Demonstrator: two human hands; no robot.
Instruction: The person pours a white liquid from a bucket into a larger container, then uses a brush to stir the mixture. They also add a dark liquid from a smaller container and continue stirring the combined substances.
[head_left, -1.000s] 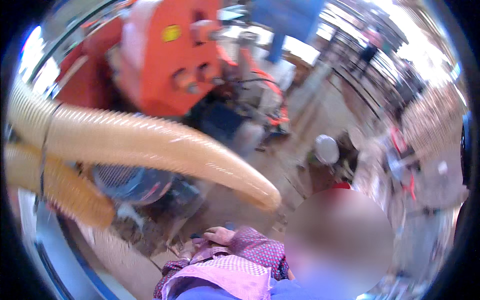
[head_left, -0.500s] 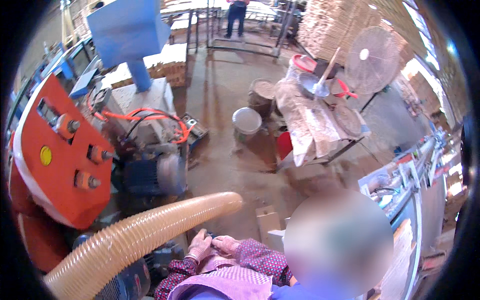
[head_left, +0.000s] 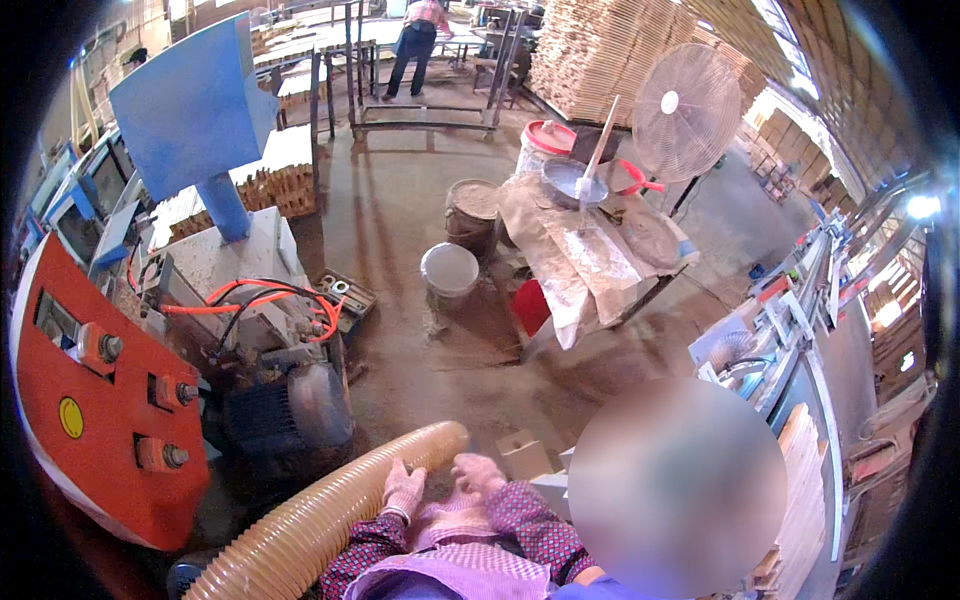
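Drawing left hand by hose away from right hand; likely splitting handwork; bending fingers; can't tell exact opening or hold.

A thick, ribbed, glossy tan hose slants up from lower left. Its narrower end curves rightward.

Moderately bright; light let in through gaps in the roof at far right, glare thrown by a white light at right. Highlights picked up along the ribbed hose. Floor softly shadowed under the covered table. Right hand slightly smeared. Near right masked by a blurred disc. Edges bowed at the rim, corners blacked out.
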